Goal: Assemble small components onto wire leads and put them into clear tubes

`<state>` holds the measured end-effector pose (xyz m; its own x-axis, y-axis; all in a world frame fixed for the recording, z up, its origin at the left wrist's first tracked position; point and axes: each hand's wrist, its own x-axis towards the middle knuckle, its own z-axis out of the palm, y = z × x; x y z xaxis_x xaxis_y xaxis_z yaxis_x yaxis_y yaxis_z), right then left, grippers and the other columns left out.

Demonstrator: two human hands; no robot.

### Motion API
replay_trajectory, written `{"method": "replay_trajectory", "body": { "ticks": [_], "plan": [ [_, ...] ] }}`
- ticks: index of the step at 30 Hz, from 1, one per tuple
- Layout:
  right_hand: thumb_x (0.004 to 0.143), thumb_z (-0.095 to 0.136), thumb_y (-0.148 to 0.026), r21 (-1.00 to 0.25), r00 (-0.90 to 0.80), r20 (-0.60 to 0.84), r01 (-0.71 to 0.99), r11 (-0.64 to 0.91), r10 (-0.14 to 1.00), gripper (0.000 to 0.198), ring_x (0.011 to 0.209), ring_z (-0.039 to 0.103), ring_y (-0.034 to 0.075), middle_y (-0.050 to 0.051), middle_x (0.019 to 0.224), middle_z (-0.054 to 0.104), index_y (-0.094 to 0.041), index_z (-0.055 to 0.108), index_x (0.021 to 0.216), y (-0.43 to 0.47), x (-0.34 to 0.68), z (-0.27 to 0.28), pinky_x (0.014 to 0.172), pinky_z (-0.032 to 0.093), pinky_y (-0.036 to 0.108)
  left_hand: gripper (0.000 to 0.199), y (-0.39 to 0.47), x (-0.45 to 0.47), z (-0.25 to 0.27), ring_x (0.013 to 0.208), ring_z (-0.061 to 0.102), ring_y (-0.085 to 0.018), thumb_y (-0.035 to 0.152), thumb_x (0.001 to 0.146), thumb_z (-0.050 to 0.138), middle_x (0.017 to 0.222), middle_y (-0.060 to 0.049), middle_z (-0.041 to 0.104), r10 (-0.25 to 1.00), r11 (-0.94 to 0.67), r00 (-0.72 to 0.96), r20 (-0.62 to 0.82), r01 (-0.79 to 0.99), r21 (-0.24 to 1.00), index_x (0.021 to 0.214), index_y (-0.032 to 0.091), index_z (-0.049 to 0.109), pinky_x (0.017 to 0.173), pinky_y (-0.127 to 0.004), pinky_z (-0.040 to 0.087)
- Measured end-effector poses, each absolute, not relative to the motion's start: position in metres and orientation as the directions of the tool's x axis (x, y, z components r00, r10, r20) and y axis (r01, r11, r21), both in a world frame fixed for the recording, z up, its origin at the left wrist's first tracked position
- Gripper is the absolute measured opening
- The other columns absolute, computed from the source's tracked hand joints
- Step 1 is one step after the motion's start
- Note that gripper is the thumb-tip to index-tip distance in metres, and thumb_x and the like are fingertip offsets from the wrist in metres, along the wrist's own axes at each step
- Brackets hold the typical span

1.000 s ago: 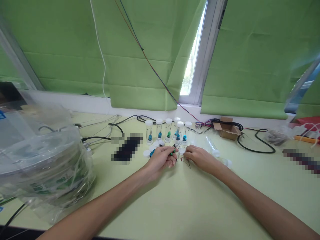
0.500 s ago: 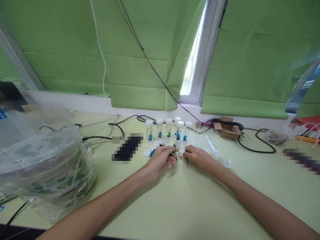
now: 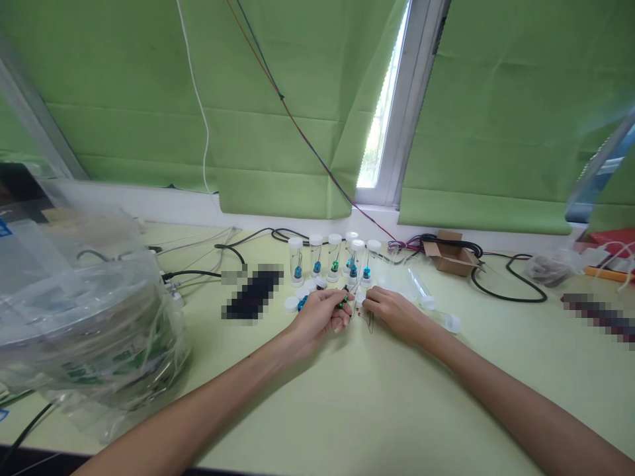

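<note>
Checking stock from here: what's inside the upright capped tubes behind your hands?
Each upright tube holds a small coloured part at its bottom, mostly blue, one green, on a thin wire. The left hand hides the lower parts of loose pieces in front.

No lettering, label, brand or number can be read anywhere; the green print on the plastic-wrapped stack (image 3: 84, 344) is too blurred.

Soft daylight enters through the bright window gap (image 3: 381, 125) between the green blinds (image 3: 278, 106), evenly lighting the surface (image 3: 377, 403). Edges bow and smear, and the plastic bag (image 3: 84, 317) left of the gap is blurred.
</note>
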<state>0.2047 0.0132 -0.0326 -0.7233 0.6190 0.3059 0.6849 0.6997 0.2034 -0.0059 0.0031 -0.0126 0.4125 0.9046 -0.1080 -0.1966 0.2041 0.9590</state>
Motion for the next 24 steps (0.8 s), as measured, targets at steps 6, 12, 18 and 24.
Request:
{"method": "replay_trajectory", "body": {
  "ticks": [6, 12, 18, 24],
  "plan": [
    [0.095, 0.039, -0.007, 0.043, -0.663, 0.432, 0.693, 0.720, 0.612, 0.021, 0.080, 0.051, 0.020, 0.007, 0.086, 0.057, -0.018, 0.055, 0.089, 0.012, 0.204, -0.033, 0.069, 0.042, 0.030, 0.024, 0.003, -0.006, -0.013, 0.047, 0.050, -0.005, 0.033, 0.084, 0.062, 0.068, -0.003, 0.059, 0.904, 0.203, 0.416, -0.103, -0.204, 0.958, 0.088, 0.010, 0.067, 0.042, -0.016, 0.036],
    [0.098, 0.040, -0.016, -0.270, -0.484, 0.547, 0.671, 0.691, 0.683, 0.017, 0.082, 0.053, 0.018, 0.005, 0.088, 0.057, -0.021, 0.052, 0.088, 0.007, 0.200, -0.035, 0.071, 0.043, 0.029, 0.024, 0.003, -0.006, -0.013, 0.045, 0.050, -0.005, 0.035, 0.084, 0.063, 0.068, -0.003, 0.060, 0.898, 0.204, 0.427, -0.101, -0.202, 0.958, 0.087, 0.011, 0.066, 0.041, -0.017, 0.034],
    [0.097, 0.042, -0.022, -0.471, -0.282, 0.587, 0.643, 0.604, 0.758, 0.016, 0.071, 0.051, 0.017, 0.003, 0.079, 0.056, -0.020, 0.050, 0.084, 0.007, 0.197, -0.037, 0.066, 0.040, 0.029, 0.024, 0.002, -0.006, -0.013, 0.044, 0.049, -0.004, 0.034, 0.084, 0.063, 0.068, -0.002, 0.059, 0.900, 0.214, 0.421, -0.114, -0.199, 0.956, 0.088, 0.011, 0.066, 0.041, -0.017, 0.033],
    [0.095, 0.048, -0.035, -0.737, -0.115, 0.503, 0.461, 0.494, 0.857, 0.020, 0.064, 0.050, 0.014, 0.001, 0.074, 0.057, -0.020, 0.053, 0.083, 0.001, 0.191, -0.036, 0.062, 0.041, 0.029, 0.021, 0.000, -0.005, -0.010, 0.044, 0.049, -0.004, 0.031, 0.084, 0.062, 0.067, -0.003, 0.060, 0.901, 0.222, 0.416, -0.119, -0.207, 0.953, 0.086, 0.011, 0.065, 0.041, -0.017, 0.034]
  ]
}}
